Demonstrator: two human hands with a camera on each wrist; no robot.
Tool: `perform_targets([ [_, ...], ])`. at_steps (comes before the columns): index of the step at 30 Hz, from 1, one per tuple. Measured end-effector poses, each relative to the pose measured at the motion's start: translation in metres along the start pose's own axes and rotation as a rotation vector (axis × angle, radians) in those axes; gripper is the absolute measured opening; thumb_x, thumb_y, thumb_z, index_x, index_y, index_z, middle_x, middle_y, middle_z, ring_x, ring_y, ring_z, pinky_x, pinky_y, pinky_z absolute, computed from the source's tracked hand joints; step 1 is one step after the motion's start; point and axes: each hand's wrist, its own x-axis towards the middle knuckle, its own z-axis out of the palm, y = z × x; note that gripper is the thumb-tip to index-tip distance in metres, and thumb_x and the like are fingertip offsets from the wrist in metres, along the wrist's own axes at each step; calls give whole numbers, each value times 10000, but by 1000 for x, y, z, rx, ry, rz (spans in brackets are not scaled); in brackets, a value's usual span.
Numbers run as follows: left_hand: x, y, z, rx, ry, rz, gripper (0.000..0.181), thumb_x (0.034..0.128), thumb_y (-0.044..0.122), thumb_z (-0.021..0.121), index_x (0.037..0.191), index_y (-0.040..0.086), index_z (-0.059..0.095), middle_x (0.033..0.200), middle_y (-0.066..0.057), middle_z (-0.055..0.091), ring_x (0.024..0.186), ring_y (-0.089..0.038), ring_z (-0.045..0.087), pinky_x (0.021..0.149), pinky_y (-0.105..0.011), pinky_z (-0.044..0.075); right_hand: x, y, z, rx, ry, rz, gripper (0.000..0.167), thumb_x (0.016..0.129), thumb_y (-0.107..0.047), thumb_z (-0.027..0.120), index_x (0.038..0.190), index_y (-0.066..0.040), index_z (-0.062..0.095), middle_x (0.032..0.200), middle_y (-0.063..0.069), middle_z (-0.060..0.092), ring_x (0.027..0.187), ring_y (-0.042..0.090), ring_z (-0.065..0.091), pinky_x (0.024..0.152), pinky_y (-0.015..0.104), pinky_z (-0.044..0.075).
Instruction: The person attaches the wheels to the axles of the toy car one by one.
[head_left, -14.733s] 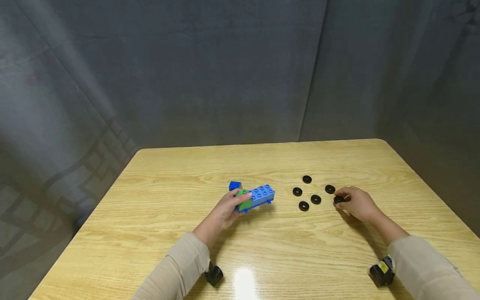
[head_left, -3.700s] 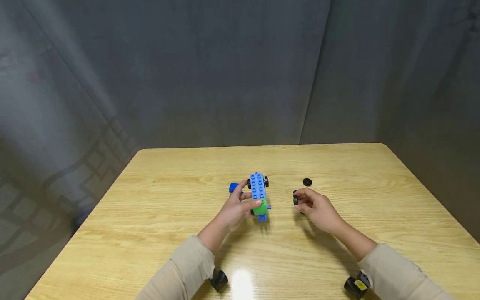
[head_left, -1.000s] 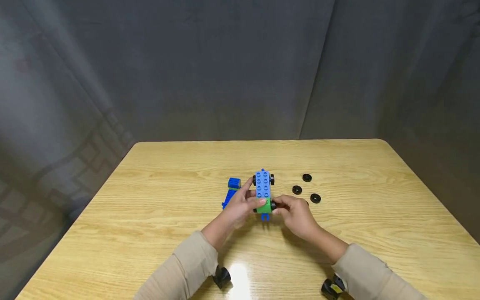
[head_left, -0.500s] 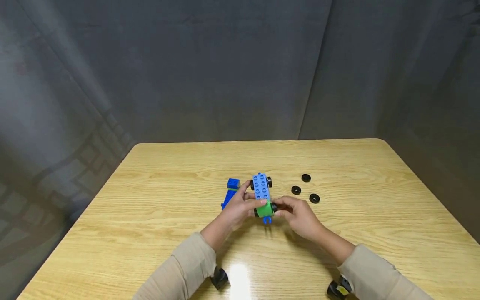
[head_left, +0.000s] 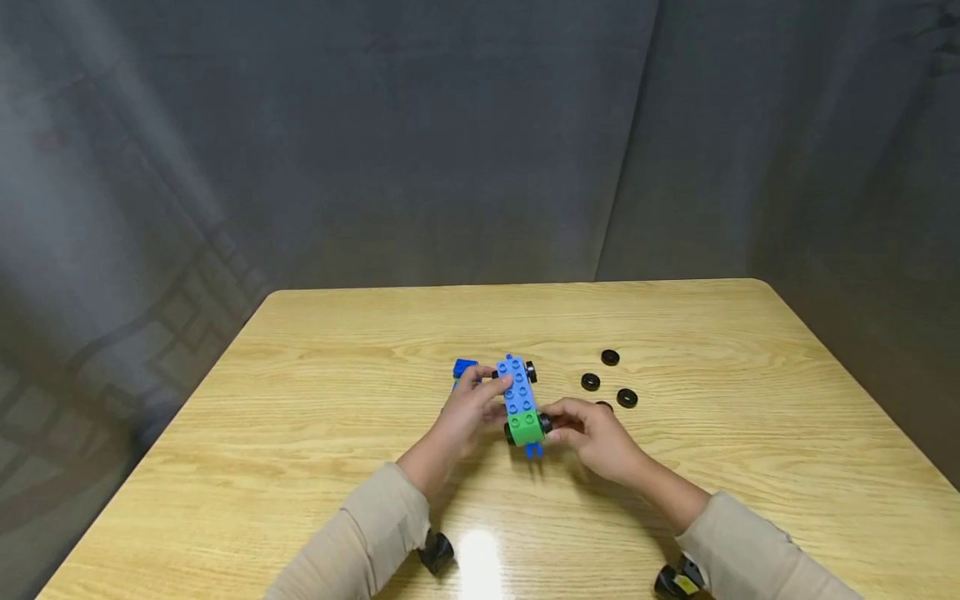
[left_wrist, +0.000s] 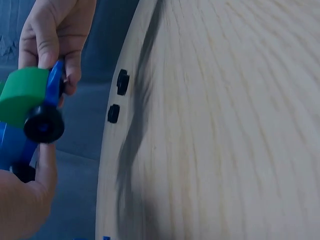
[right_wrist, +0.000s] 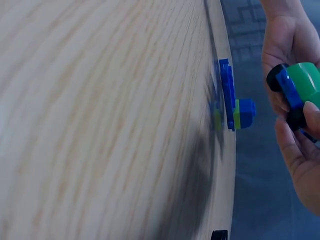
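My left hand (head_left: 461,421) holds a toy car (head_left: 519,396) made of building bricks above the table, thumb on its light-blue studded brick (head_left: 510,385). A green block (head_left: 527,427) sits at the near end, with a blue hook (head_left: 534,451) below it. Black wheels show at the car's corners. With thumb and fingers, my right hand (head_left: 596,437) pinches the near right wheel (head_left: 546,422). In the left wrist view another wheel (left_wrist: 44,124) faces the camera beside the green block. The right wrist view shows fingers of both hands around the car.
Several loose black wheels, one being this wheel (head_left: 627,398), lie right of the hands. A second blue brick piece (head_left: 465,367) lies behind my left hand, partly hidden; the right wrist view shows its long flat base (right_wrist: 227,95). Grey curtains (head_left: 450,167) hang behind the wooden table (head_left: 337,333).
Wheels from the table are now on the car, which had none at first. Lately the left thumb has shifted from the green block to the blue brick; the car has come slightly nearer.
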Motion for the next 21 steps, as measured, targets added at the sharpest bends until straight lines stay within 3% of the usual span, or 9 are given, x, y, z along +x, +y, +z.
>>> perform_targets([
  [8, 1, -2, -10, -69, -143, -9, 523, 806, 143, 536, 1241, 9, 277, 888, -92, 500, 673, -173, 555, 649, -353, 490, -1, 1, -3, 44, -77, 39, 274, 805, -21, 560, 1065, 61, 538, 974, 136, 579, 846, 215, 546, 726, 245, 464],
  [16, 1, -2, -14, -79, -185, -12, 535, 803, 70, 498, 1296, 32, 295, 960, -126, 449, 678, -202, 574, 662, -392, 491, 0, 6, -5, 113, -112, 52, 281, 813, 13, 537, 1084, 83, 513, 1003, 157, 560, 869, 235, 532, 735, 250, 463],
  [21, 0, -3, -18, -81, -152, -15, 471, 783, 60, 516, 1213, -4, 334, 908, -124, 484, 635, -195, 570, 629, -362, 502, 1, 6, -5, 125, -126, 51, 299, 834, -19, 514, 1117, 75, 493, 1043, 162, 544, 894, 236, 525, 765, 256, 449],
])
